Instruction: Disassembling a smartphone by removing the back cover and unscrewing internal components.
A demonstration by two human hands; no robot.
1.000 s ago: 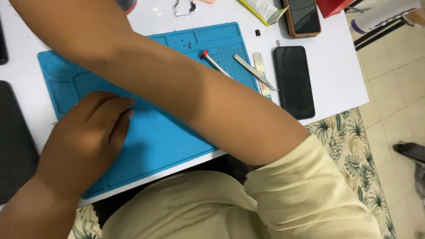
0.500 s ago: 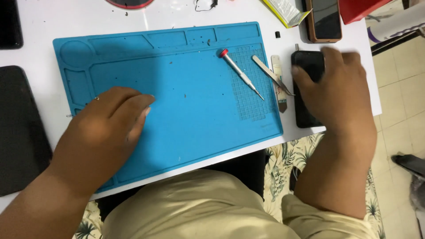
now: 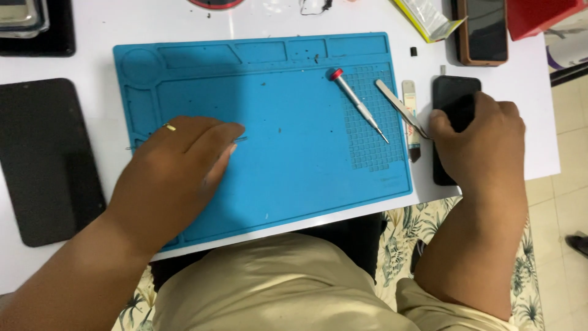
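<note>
Black rectangular smartphone point(image 3: 452, 98) lies just right of the blue silicone work mat point(image 3: 288, 141), gripped by the curled right hand point(image 3: 481, 147). Left hand point(image 3: 174, 175) rests flat, fingers together, on the mat.

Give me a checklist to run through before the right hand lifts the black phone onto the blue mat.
1. Right hand on the black phone: ok, fingers curled over its lower half.
2. Full grip around the phone's edges: cannot tell, the hand hides them.
3. Path clear: not ok, tweezers and a flat pry tool lie between phone and blue mat.
4. Landing spot free: ok in the mat's middle; the screwdriver lies on the gridded part.
5. Left hand steadying the mat: ok, pressed flat on it.
</note>
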